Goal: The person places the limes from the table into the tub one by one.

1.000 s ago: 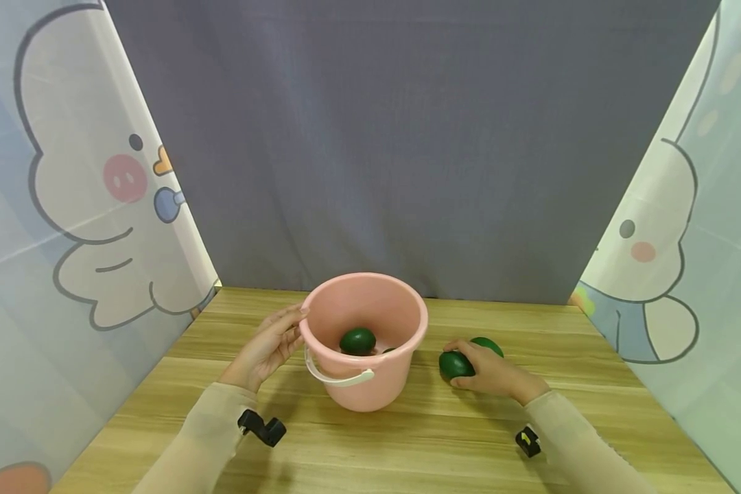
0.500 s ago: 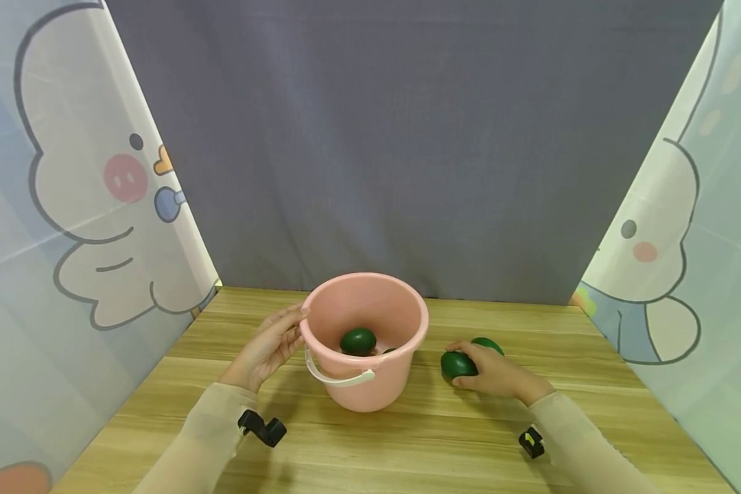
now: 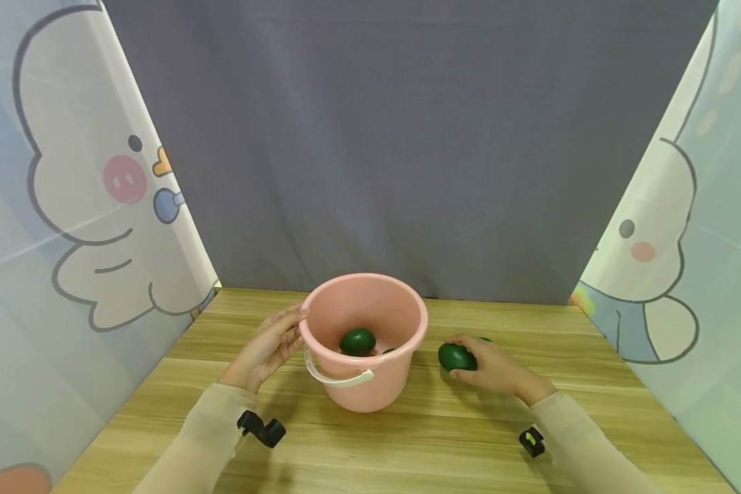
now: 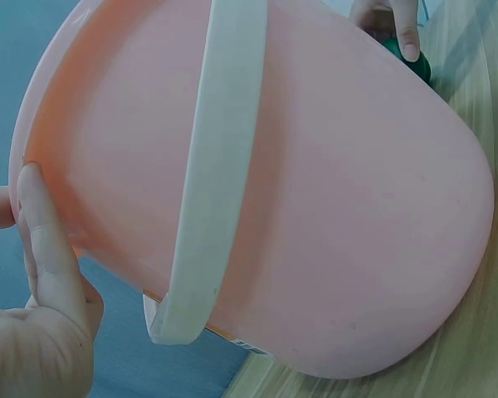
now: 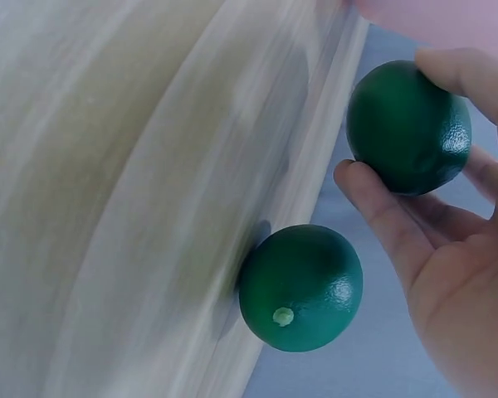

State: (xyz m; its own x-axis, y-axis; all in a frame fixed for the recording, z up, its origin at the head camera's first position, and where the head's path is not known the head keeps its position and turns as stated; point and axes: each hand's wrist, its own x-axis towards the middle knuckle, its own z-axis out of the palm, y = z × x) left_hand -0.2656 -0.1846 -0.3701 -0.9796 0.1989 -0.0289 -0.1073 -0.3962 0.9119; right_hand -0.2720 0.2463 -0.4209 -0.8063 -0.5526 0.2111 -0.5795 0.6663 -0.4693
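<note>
At the left of the pink bucket (image 3: pixel 377 384), my left hand (image 3: pixel 270 350) pinches the rim, with fingers on both sides of it in the left wrist view. The white handle (image 4: pixel 220 166) hangs down the bucket's outside. My right hand (image 3: pixel 497 367) grips a glossy dark green avocado (image 5: pixel 407 124) between thumb and fingers, just above the table. A second avocado (image 5: pixel 303 286) with a pale stem end rests on the table beside it, mostly hidden by the hand in the head view. Inside the bucket lies another avocado (image 3: pixel 358 342), and a sliver of green shows behind the front rim.
The wooden table (image 3: pixel 358 460) carries everything. A grey curtain (image 3: pixel 395 151) hangs along its back edge. Cartoon-printed cloth walls (image 3: pixel 92 261) stand at the left and right. Each forearm wears a black camera mount (image 3: pixel 262 429).
My right hand has taken the avocado slightly up off the table, and more of the second one is covered in the head view. My left hand and the bucket have stayed put.
</note>
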